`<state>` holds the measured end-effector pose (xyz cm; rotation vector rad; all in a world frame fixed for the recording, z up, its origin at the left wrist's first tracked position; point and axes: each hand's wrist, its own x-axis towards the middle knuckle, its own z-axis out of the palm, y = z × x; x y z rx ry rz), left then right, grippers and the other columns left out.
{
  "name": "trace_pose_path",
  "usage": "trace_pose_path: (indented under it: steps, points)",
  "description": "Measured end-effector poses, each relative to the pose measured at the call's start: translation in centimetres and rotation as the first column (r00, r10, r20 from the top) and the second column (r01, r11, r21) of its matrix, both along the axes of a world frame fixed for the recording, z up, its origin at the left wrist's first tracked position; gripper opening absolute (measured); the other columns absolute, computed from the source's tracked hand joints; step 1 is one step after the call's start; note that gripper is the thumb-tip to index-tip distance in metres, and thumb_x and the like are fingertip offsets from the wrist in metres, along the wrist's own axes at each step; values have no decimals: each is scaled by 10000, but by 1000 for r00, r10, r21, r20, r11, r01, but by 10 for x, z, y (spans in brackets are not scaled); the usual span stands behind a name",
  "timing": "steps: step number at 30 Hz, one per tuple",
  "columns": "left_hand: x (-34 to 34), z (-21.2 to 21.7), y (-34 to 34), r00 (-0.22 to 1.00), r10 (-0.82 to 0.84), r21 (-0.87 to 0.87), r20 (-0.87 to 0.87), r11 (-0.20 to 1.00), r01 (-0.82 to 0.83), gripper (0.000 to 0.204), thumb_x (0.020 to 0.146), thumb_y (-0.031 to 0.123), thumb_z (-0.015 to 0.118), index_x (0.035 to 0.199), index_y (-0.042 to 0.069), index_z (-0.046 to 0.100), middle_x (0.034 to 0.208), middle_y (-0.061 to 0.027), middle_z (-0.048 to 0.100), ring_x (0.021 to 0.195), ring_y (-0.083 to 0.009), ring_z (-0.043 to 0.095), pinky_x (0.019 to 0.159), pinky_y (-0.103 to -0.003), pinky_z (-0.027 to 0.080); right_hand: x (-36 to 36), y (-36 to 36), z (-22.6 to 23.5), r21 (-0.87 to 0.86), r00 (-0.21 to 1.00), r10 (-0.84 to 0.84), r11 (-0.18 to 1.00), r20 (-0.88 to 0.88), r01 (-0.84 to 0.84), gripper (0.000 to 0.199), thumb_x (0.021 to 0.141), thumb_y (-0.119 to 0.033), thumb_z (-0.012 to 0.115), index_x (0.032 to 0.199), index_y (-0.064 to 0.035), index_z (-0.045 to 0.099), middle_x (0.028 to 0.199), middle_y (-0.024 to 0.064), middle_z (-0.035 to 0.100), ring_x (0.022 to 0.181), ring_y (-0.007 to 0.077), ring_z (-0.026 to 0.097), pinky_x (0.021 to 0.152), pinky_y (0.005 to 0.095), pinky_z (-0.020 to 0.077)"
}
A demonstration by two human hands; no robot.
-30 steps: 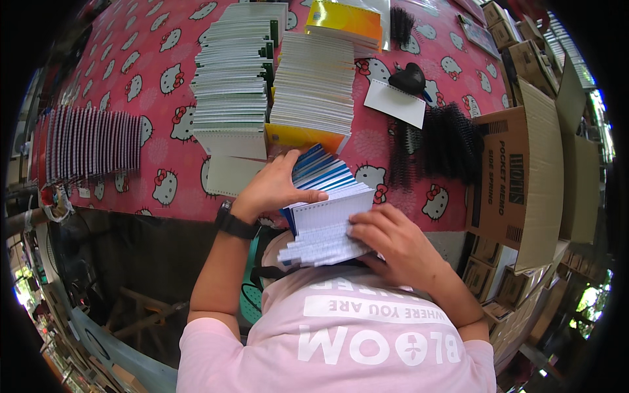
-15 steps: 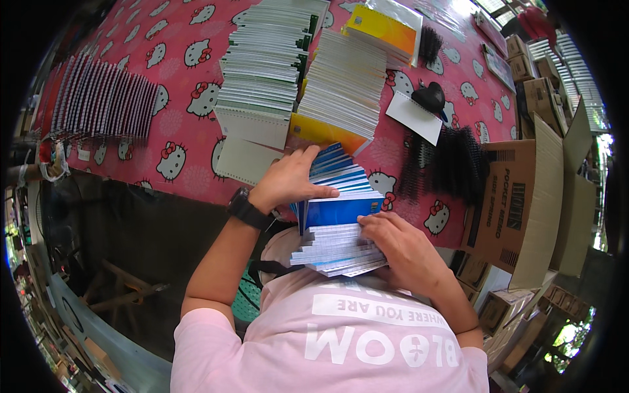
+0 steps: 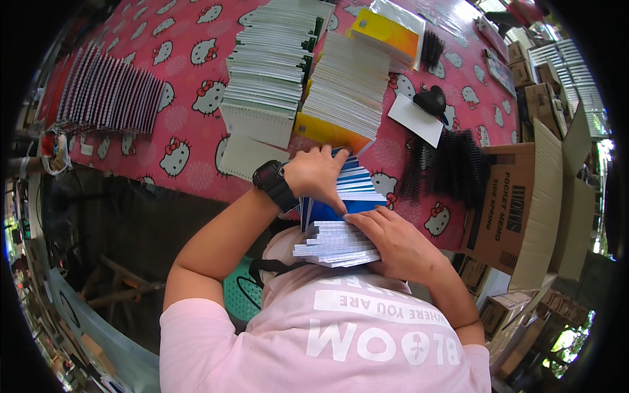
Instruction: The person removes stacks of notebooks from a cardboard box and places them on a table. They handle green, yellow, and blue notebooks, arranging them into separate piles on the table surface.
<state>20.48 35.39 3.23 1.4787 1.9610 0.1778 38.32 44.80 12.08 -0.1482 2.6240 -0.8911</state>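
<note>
At the table's near edge lies a fanned row of blue-covered notepads (image 3: 363, 183). My left hand (image 3: 318, 173), with a black watch on the wrist, spans this row, thumb on a blue cover and fingers at the far end. Against my shirt rests a stack of white ruled paper pads (image 3: 334, 243), edges unevenly stepped. My right hand (image 3: 400, 245) wraps the right side of that stack, its fingertips meeting my left thumb over the blue cover. The underside of the stack and some right fingers are hidden.
Beyond my hands stand a long row of yellow-covered pads (image 3: 347, 85) and a white-and-green row (image 3: 265, 78). Spiral-bound notebooks (image 3: 108, 92) line up at far left. Black spiral coils (image 3: 458, 164) lie at right beside an open cardboard box (image 3: 508, 203). A black heart-shaped object (image 3: 430, 101) sits on white card.
My left hand has moved right and turned over the blue notepads, its thumb now lower. My right hand has shifted slightly left and up, until the two hands meet.
</note>
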Motion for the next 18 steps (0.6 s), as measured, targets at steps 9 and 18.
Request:
trace_pose_path:
  steps: [9, 18]
  points:
    - [-22, -25, -4, 885, 124, 18, 449, 989, -148, 1154, 471, 473, 779, 1312, -77, 211, 1064, -336, 521, 995, -413, 542, 859, -365, 445, 94, 62, -71, -839, 601, -616, -196, 509, 508, 621, 684, -138, 725, 1219, 11, 447, 1148, 149, 563, 1001, 256, 590, 867, 399, 481]
    - [-12, -13, -11, 906, 253, -21, 340, 965, -262, 1156, 470, 430, 777, 1350, -18, 175, 1173, -351, 419, 1119, -465, 435, 945, -419, 384, 127, 4, -130, -497, 452, -258, -665, 854, 557, 640, 793, -338, 630, 1285, -1, 394, 1212, 153, 527, 1069, 279, 552, 938, 433, 429]
